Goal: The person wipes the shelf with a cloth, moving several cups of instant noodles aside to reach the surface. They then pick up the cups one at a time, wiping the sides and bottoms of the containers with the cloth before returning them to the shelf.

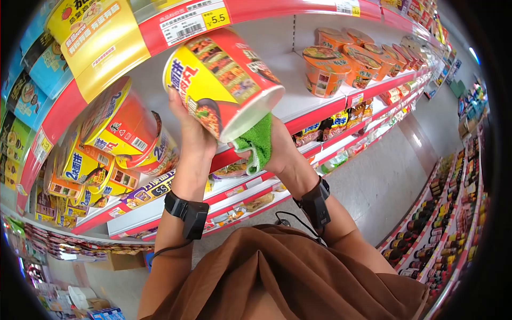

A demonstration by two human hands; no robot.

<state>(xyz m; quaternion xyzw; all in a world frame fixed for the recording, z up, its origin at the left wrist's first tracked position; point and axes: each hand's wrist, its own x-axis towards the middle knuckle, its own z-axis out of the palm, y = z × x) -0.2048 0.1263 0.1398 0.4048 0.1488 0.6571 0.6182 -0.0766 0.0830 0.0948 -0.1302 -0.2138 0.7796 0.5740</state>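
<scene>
A large red and yellow instant noodle tub is tilted in front of the shelf, its white base toward the lower right. My left hand is wrapped round its lower left side, fingers partly hidden behind it. Below the base, my right hand grips a green cloth with a pale edge; the cloth touches or nearly touches the tub's base. Similar red and yellow tubs are stacked on the shelf to the left, some lying tilted. Orange noodle bowls stand in rows on the shelf at the right.
The red-edged shelf curves across the view, with lower tiers of packets below. A yellow promotional card hangs at the upper left. Bottles line another shelf across the aisle floor. A cardboard box sits at the lower left.
</scene>
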